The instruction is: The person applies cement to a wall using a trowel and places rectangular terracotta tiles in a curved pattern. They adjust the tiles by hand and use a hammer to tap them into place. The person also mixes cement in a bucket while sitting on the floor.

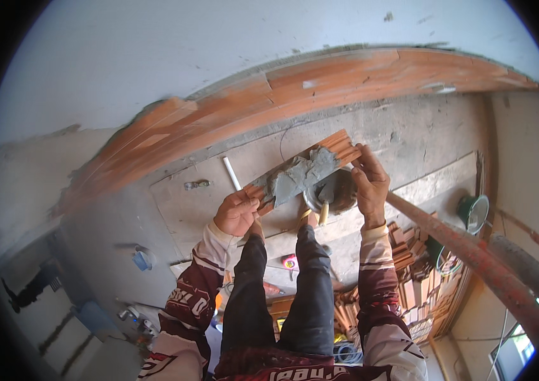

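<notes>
Between my two hands I hold a long terracotta tile (343, 143), its ribbed back turned up and tilted higher at the right. Grey wet mortar (298, 178) lies thick along its middle. My left hand (237, 213) is closed on the lower left end. At the upper right end, my right hand (371, 179) grips the tile between thumb and fingers. Below the tile stands a round bucket (350, 202), partly hidden by it, with a trowel (324, 213) inside, its pale handle toward me.
Orange tiles (320, 79) line the lower wall ahead. I stand on boards (434, 136) with a white tube (231, 173) ahead. A red, worn pole (453, 238) slants across the right. Stacked tiles (409, 279) and a green bucket (472, 213) are lower right.
</notes>
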A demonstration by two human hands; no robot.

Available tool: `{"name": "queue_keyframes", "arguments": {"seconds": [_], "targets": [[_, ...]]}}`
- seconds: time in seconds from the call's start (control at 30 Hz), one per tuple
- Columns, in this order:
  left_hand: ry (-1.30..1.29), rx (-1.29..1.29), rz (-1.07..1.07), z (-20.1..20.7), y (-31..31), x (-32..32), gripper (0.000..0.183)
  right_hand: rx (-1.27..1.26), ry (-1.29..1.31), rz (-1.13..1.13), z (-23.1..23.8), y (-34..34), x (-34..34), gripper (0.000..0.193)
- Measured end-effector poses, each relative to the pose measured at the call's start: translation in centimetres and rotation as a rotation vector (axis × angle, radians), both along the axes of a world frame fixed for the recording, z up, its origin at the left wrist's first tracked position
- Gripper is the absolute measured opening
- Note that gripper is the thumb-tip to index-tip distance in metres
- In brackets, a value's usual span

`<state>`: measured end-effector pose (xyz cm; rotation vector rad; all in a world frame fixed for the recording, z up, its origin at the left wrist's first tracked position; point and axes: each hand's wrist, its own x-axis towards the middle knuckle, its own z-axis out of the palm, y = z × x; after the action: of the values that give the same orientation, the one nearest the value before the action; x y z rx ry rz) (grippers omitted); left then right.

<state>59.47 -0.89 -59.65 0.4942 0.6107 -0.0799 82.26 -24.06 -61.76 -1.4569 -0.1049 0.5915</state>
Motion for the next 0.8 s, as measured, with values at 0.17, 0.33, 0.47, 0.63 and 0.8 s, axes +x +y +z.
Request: {"name": "queue_keyframes", "arguments": {"seconds": [0.17, 0.33, 0.47, 0.63, 0.8], "targets": [[-0.15, -0.036, 0.063, 4.8, 1.8, 3.4, 0.046, -0.01, -0.291, 0.02, 3.8, 3.0, 3.5, 0.047], [-0.216, 0.031, 0.106, 5.7, 3.3, 4.3, 0.037, -0.178, -0.792, 0.059, 6.6, 5.6, 6.6, 0.038], [-0.191, 0.061, 0.131, 8.3, 4.4, 6.7, 0.029, -0.17, -0.944, -0.007, 8.0, 6.7, 8.2, 0.035], [-0.219, 0.063, 0.217, 8.2, 5.7, 8.2, 0.015, -0.25, -1.108, -0.008, 8.6, 6.7, 8.5, 0.032], [-0.254, 0.087, 0.221, 8.4, 5.4, 8.3, 0.013, -0.231, -1.102, -0.05, 8.8, 6.2, 7.7, 0.032]]}}
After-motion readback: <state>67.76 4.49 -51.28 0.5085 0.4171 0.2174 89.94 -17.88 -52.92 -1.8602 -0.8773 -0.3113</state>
